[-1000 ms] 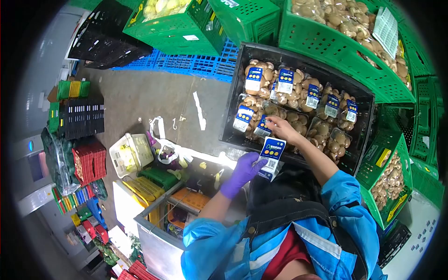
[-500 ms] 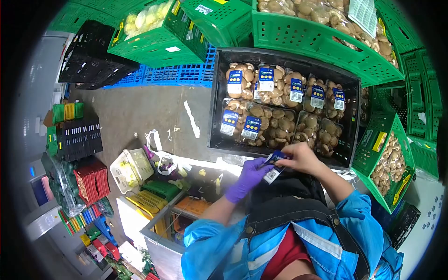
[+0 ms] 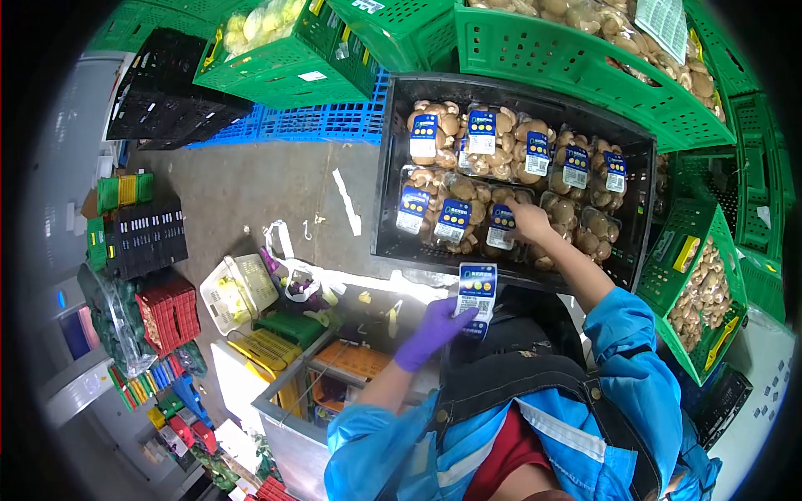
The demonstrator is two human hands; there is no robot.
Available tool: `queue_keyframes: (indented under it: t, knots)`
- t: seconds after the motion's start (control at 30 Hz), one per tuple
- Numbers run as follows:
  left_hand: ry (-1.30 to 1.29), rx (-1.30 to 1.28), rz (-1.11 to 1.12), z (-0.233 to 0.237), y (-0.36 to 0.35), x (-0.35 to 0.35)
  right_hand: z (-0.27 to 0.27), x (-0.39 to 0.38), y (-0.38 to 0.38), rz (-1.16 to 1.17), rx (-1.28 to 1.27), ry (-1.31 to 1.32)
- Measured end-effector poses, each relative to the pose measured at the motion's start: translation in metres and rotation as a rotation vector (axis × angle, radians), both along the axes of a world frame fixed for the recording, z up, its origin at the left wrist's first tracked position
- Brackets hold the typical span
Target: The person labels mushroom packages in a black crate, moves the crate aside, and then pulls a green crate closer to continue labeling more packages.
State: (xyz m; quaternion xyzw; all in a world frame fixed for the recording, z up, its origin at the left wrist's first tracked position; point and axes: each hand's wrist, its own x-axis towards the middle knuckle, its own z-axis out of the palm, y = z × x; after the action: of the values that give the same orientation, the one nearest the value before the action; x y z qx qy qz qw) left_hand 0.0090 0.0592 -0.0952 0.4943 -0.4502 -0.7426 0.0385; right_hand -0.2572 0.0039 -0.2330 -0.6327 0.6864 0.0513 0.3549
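My left hand (image 3: 436,332), in a purple glove, is closed on a strip of blue-and-white labels (image 3: 477,292) in front of my apron. My bare right hand (image 3: 530,224) reaches into the black crate (image 3: 510,88) and touches a blue-and-white label (image 3: 501,225) on a mushroom pack in the lower row. Its fingertips rest at the label's right edge; whether they grip anything is hard to make out. Labels also sit on the upper-row packs and on two lower-left packs (image 3: 454,219). Two packs (image 3: 595,238) to the right of my hand show no label.
Green crates of loose mushrooms stand behind (image 3: 576,63) and right (image 3: 710,292) of the black crate. A green crate with pale vegetables (image 3: 288,79) is at the upper left. A beige basket (image 3: 238,294) and a metal-edged cart (image 3: 288,409) are at the left.
My right hand has moved from the labels at my left hand into the crate, where a lower-row pack now bears a label. The strip in my left hand now shows upright and unfolded.
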Motion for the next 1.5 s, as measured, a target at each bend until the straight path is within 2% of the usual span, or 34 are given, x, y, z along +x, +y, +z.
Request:
queue_keyframes:
  t: [0.03, 0.1, 0.13, 0.17, 0.23, 0.3, 0.37, 0.4, 0.43, 0.47, 0.5, 0.53, 0.57, 0.6, 0.63, 0.67, 0.7, 0.73, 0.77, 0.8, 0.83, 0.9, 0.93, 0.97, 1.03, 1.07, 1.1, 1.13, 1.17, 1.23, 1.33, 1.37, 1.43, 1.5]
  knots:
    - [-0.002, -0.001, -0.003, 0.002, -0.002, -0.002, 0.009, 0.000, 0.001, -0.003, -0.001, -0.002]
    - [0.081, -0.221, 0.008, 0.002, -0.005, -0.008, 0.031, -0.003, 0.007, -0.170, -0.290, 0.033]
    - [0.090, -0.179, 0.006, 0.002, -0.006, -0.011, 0.044, -0.005, 0.011, -0.239, -0.482, 0.004]
    - [0.094, -0.178, 0.001, 0.003, -0.009, -0.015, 0.059, -0.007, 0.016, -0.243, -0.482, 0.009]
    - [0.093, -0.232, -0.118, 0.004, -0.013, -0.026, 0.092, -0.011, 0.027, -0.641, 0.354, -0.966]
    - [0.038, -0.310, -0.192, -0.004, -0.013, -0.035, 0.128, 0.000, 0.053, -0.398, 0.242, -0.949]
    - [-0.019, -0.390, -0.272, -0.010, -0.012, -0.049, 0.144, 0.000, 0.067, -0.230, -0.188, -0.639]
    - [0.047, -0.653, -0.042, -0.011, -0.008, -0.064, 0.147, 0.001, 0.074, -0.286, -0.268, -0.727]
    - [0.114, -0.907, 0.198, -0.011, -0.005, -0.077, 0.149, -0.004, 0.082, -0.210, -0.191, -0.753]
    - [0.201, -0.741, 0.293, -0.008, 0.000, -0.086, 0.154, -0.008, 0.088, -0.146, -0.162, -0.741]
    - [0.204, -0.735, 0.286, -0.015, 0.003, -0.085, 0.159, -0.012, 0.092, -0.082, -0.133, -0.729]
    - [0.228, -0.444, 0.129, -0.024, 0.006, -0.079, 0.157, -0.019, 0.097, -0.087, -0.141, -0.591]
    - [0.246, -0.153, -0.024, -0.033, 0.008, -0.077, 0.156, -0.024, 0.100, -0.174, -0.367, -0.604]
    - [0.241, -0.049, 0.097, -0.029, 0.012, -0.086, 0.159, -0.030, 0.101, -0.271, -0.267, -0.598]
    - [0.240, -0.048, 0.098, -0.032, 0.014, -0.088, 0.161, -0.038, 0.103, -0.366, -0.165, -0.590]
    - [0.159, -0.033, 0.026, -0.037, 0.016, -0.089, 0.150, -0.045, 0.107, -0.400, -0.141, -0.703]
    - [0.076, -0.018, -0.046, -0.040, 0.017, -0.088, 0.138, -0.057, 0.109, -0.389, -0.202, -0.678]
    - [-0.008, -0.212, -0.274, -0.041, 0.019, -0.086, 0.121, -0.075, 0.103, -0.522, -0.233, -0.669]
    - [0.021, -0.267, -0.304, -0.041, 0.029, -0.083, 0.124, -0.094, 0.091, -0.764, -0.170, -0.686]
    - [-0.047, -0.344, -0.441, -0.038, 0.036, -0.080, 0.104, -0.121, 0.085, -0.856, -0.119, -0.690]
    - [-0.117, -0.423, -0.579, -0.036, 0.042, -0.077, 0.074, -0.139, 0.084, -0.820, -0.138, -0.777]
    - [-0.085, -0.355, -0.550, -0.044, 0.055, -0.072, 0.053, -0.135, 0.081, -0.606, -0.077, -0.533]
    - [-0.081, -0.352, -0.497, -0.045, 0.059, -0.073, 0.049, -0.124, 0.081, -0.539, -0.078, -0.534]
    - [-0.078, -0.347, -0.444, -0.046, 0.064, -0.073, 0.019, -0.117, 0.087, -0.496, -0.173, -0.574]
    - [-0.128, -0.393, -0.497, -0.044, 0.058, -0.077, 0.009, -0.098, 0.086, -0.388, -0.138, -0.367]
    - [-0.070, -0.249, -0.326, -0.036, 0.055, -0.081, -0.006, -0.095, 0.088, -0.308, -0.214, -0.209]
    - [-0.010, -0.107, -0.157, -0.031, 0.053, -0.084, -0.002, -0.093, 0.088, -0.308, -0.218, -0.213]
    - [-0.004, -0.237, -0.170, -0.032, 0.047, -0.084, 0.011, -0.089, 0.087, -0.358, -0.249, -0.114]
    - [-0.022, -0.164, -0.105, -0.031, 0.046, -0.084, 0.024, -0.088, 0.086, -0.406, -0.279, -0.012]
    - [0.007, -0.148, -0.027, -0.029, 0.038, -0.089, 0.035, -0.087, 0.091, -0.368, -0.312, -0.041]
    - [0.048, -0.178, 0.003, -0.022, 0.022, -0.097, 0.028, -0.083, 0.099, -0.070, -0.433, -0.264]
    - [0.086, -0.162, 0.023, -0.019, 0.015, -0.099, 0.022, -0.084, 0.104, -0.071, -0.436, -0.265]
    - [0.059, -0.344, -0.062, -0.017, 0.000, -0.102, 0.036, -0.080, 0.101, -0.250, -0.393, -0.233]
    - [0.112, -0.445, -0.095, -0.015, -0.012, -0.101, 0.062, -0.081, 0.103, -0.301, -0.506, -0.273]
